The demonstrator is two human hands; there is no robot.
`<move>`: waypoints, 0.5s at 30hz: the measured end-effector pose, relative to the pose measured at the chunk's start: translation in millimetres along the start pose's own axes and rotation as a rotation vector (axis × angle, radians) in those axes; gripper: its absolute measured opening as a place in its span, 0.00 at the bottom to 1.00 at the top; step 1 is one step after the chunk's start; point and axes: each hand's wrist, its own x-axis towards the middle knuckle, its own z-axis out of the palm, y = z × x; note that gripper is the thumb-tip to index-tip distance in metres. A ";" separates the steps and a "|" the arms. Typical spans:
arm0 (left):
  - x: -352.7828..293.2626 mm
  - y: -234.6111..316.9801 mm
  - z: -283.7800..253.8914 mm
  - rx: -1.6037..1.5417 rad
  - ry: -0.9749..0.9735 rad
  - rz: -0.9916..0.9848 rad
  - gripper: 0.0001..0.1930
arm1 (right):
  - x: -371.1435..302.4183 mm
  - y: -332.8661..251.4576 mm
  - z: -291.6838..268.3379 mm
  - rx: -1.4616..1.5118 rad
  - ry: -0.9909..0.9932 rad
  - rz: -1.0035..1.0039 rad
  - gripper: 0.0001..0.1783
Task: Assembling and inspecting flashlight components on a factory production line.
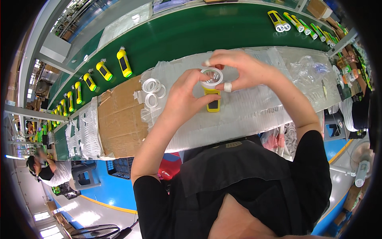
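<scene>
In front of me, over the plastic-covered bench, is a yellow flashlight [213, 106] with a dark panel on its body and a shiny reflector facing up. My left hand [181, 95] is closed on it, thumb across the body and fingers at the head. A white ring [221, 75] sits around the reflector. My right hand [246, 71] grips this ring from the right between finger and thumb, both with white tape on them. Whether the ring is fully seated cannot be made out. Loose white rings [151, 86] lie left of my hands.
Beyond the bench runs a green conveyor belt [179, 38]. Yellow flashlights [124, 63] stand spaced along its left part, and more flashlights [279, 22] lie at the far right. Brown cardboard [119, 117] covers the bench at left. Clear plastic bags [308, 69] lie at right.
</scene>
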 end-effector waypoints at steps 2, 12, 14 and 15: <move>0.6 2.9 5.2 -0.077 -0.034 -0.103 0.23 | 12.7 -12.1 -13.7 -0.073 -0.152 0.027 0.20; 3.6 4.5 14.3 -0.097 -0.014 -0.141 0.22 | 34.6 -27.8 -24.1 -0.258 -0.433 0.158 0.17; 2.1 2.5 15.7 -0.079 0.000 -0.160 0.22 | 32.7 -31.6 -9.9 -0.352 -0.370 0.325 0.19; 3.3 1.1 17.1 -0.059 0.015 -0.180 0.22 | 33.5 -34.4 -5.8 -0.445 -0.302 0.490 0.21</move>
